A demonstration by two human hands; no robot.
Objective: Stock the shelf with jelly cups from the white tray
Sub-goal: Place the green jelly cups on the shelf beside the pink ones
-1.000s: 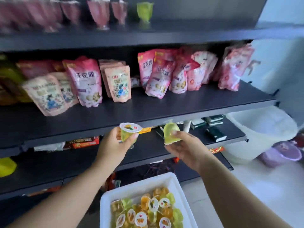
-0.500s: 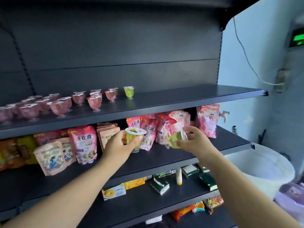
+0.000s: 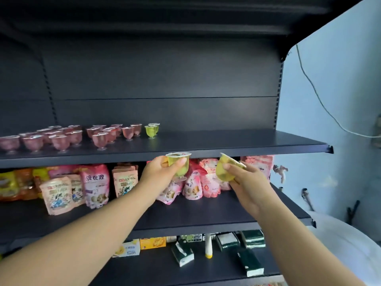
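Observation:
My left hand [image 3: 160, 172] grips an upright green jelly cup [image 3: 179, 164] just below the front edge of the dark upper shelf [image 3: 237, 141]. A second green jelly cup [image 3: 225, 169], tilted on its side, sits in the fingers of my right hand [image 3: 250, 182] a little to the right. On that shelf stand several pink jelly cups [image 3: 61, 139] in rows at the left, with two green jelly cups [image 3: 152, 130] at the end of the row. The white tray is out of view.
Pink and yellow snack pouches [image 3: 94, 186] fill the middle shelf behind my hands. Boxes and tissue packs [image 3: 226, 244] lie on the lower shelf. The upper shelf's right half is bare. A white bin [image 3: 340, 240] stands at the right by the wall.
Both hands have risen with their cups from the middle shelf's level to the upper shelf's front edge. The view has tilted upward and the tray dropped out of sight.

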